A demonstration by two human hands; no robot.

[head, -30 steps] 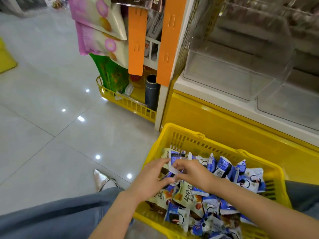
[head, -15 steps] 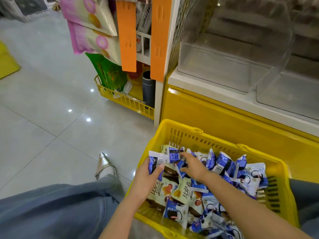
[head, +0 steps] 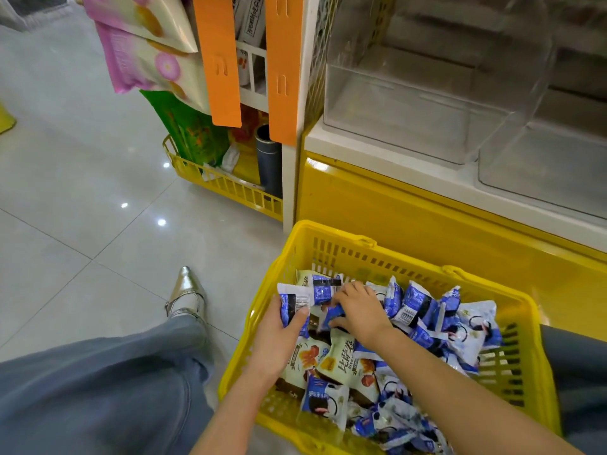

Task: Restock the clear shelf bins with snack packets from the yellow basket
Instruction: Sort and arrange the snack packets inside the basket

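Note:
The yellow basket (head: 331,236) stands on the floor in front of the shelf, filled with several blue-and-white and cream snack packets. My left hand (head: 279,336) grips a small stack of blue-and-white packets (head: 293,306) at the basket's left side. To its right, my right hand (head: 359,311) reaches into the pile with its fingers curled on another blue packet (head: 333,315). Two clear shelf bins (head: 410,100) sit above on the white shelf, and I see nothing inside them.
A yellow shelf base (head: 410,211) runs behind the basket. To the left, a low yellow wire rack (head: 226,188) holds a dark tube and green bags, with orange strips (head: 223,60) and pink packets hanging above. My grey trouser leg and silver shoe (head: 187,293) lie left of the basket.
My left hand has drawn away to the basket's left edge with packets in its grip. My right hand has stayed in the pile, taking another packet.

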